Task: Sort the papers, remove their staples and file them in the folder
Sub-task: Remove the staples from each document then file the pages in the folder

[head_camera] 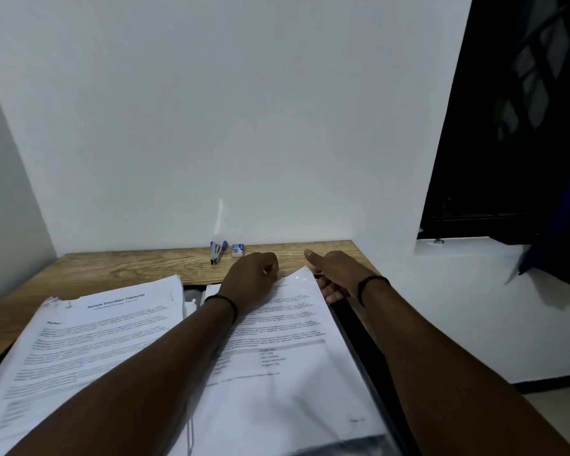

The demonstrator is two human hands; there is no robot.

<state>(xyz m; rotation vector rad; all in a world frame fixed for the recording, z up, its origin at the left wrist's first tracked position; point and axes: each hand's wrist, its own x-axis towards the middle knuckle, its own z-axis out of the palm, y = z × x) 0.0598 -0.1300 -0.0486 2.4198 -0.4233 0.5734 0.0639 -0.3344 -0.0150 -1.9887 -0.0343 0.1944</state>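
Two piles of printed papers lie on the wooden desk [112, 268]. The left pile [96, 334] is headed "Sample Education Transcript". The right pile [287, 350] rests in an open black folder [359, 334], and its top right corner shines like plastic. My left hand [250, 278] has its fingers curled at the far edge of the right pile's top sheet and pinches it. Beside that pile's far right corner, my right hand [334, 274] has its fingers tucked under the edge and its thumb raised clear.
A blue and silver stapler tool [217, 252] and a small staple box [238, 250] lie at the back of the desk by the white wall. A dark window [507, 126] and blue cloth [566, 225] are to the right. The desk ends just right of the folder.
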